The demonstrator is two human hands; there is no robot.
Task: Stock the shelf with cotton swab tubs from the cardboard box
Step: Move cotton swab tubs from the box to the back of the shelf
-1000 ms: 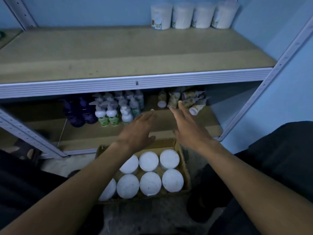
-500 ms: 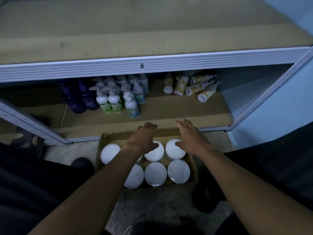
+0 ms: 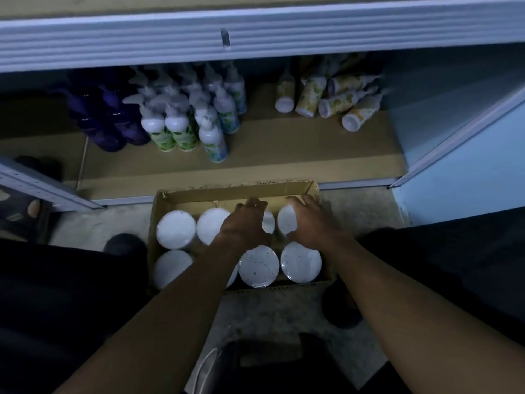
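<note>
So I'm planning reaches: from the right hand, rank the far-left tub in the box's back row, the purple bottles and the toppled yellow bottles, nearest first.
From the right hand:
1. Far-left tub, same box, leftward.
2. Toppled yellow bottles, bottom shelf, right.
3. Purple bottles, bottom shelf, left.

Lower now, down inside the cardboard box [image 3: 309, 186]. Left hand [image 3: 244, 223] and right hand [image 3: 309, 221], up by the shelf 1 second ago, now curled over 2 back tubs [image 3: 285, 218]. View tipped down, top shelf gone.
</note>
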